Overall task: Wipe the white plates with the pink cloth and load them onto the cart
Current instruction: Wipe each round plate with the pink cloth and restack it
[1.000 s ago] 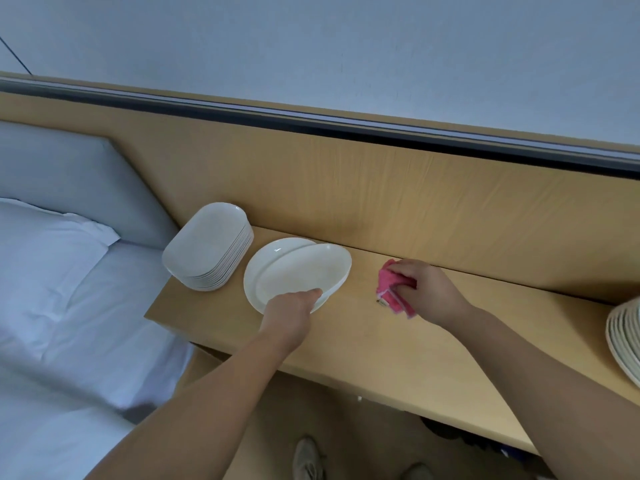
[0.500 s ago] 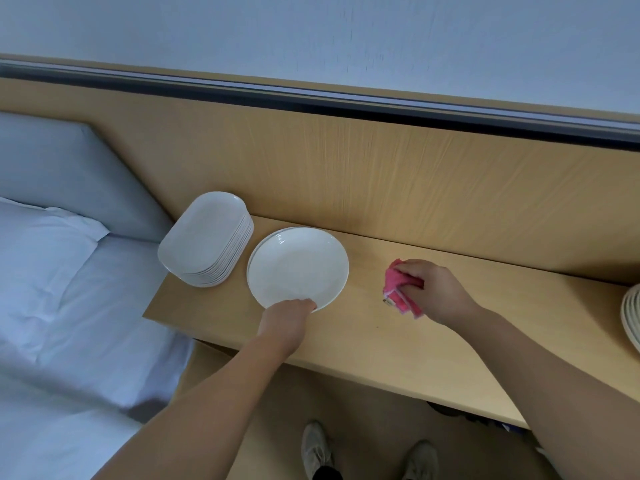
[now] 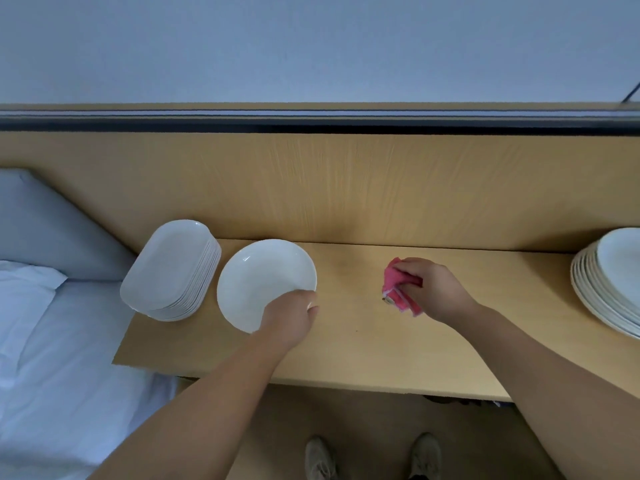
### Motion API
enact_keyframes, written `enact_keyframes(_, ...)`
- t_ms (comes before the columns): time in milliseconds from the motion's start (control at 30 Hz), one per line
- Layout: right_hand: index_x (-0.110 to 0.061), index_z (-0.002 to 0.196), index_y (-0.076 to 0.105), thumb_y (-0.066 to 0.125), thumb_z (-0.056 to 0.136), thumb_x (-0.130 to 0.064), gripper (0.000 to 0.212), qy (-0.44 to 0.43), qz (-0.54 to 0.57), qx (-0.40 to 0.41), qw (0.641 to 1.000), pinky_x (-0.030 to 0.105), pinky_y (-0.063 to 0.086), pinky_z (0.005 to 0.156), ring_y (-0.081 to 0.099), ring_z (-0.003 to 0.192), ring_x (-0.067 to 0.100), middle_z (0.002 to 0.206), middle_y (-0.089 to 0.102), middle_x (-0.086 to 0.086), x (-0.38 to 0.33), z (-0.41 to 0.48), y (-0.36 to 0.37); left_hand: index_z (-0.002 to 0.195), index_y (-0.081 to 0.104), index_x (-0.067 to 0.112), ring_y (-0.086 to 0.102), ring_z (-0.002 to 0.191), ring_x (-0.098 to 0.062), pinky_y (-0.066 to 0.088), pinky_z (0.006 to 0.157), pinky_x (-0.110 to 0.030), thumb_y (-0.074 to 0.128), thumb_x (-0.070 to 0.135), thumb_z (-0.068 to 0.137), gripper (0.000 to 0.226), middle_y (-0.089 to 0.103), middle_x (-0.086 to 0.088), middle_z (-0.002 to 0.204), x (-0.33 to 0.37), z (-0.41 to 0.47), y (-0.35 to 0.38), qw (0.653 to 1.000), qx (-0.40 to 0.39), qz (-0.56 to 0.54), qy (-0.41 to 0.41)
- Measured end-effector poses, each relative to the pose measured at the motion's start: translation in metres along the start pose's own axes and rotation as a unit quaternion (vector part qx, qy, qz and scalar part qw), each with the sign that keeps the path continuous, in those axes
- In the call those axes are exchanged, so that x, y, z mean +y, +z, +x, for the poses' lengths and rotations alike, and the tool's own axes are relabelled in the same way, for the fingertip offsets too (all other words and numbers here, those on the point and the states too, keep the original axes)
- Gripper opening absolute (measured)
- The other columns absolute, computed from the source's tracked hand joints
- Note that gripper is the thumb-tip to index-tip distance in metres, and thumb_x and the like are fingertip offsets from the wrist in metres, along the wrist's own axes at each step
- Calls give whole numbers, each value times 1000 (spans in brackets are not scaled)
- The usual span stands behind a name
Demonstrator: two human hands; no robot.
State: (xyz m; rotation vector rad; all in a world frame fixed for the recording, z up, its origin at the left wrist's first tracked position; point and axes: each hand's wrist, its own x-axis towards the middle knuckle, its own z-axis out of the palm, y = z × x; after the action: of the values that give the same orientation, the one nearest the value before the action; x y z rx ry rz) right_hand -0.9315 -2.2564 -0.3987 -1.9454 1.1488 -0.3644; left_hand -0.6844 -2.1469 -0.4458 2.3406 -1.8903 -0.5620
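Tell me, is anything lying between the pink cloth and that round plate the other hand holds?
Nothing visible. Only bare wooden desktop separates the pink cloth, gripped by the right hand, from the round plate the left hand holds by its near rim.

A: Background, quick?
B: Wood shelf (image 3: 346, 348) against a wood panel (image 3: 346, 188), grey wall (image 3: 311, 46) above.
A: Left?
B: Bed (image 3: 62, 393), white pillow (image 3: 24, 289), grey headboard (image 3: 45, 230), beside the shelf's end. Shoes (image 3: 320, 459) on the floor (image 3: 363, 427) below.
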Motion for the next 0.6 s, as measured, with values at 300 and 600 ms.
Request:
enact_keyframes(300, -10, 72, 67, 43, 74, 11, 31, 40, 59, 109, 992, 35, 45, 43, 54, 54, 31, 68, 62, 15, 28, -62, -96, 105, 64, 16, 60, 97, -24, 50, 76, -34, 47, 29, 97, 24, 66, -2, 107, 146, 60, -9, 985, 20, -35, 170)
enact_keyframes(600, -15, 71, 62, 39, 79, 3, 31, 115, 48, 183, 975, 28, 46, 49, 53, 52, 17, 61, 61, 13, 122, -112, -215, 114, 63, 21, 62, 104, -25, 51, 81, -34, 48, 35, 97, 26, 69, -1, 110, 312, 101, 16, 968, -3, -36, 247)
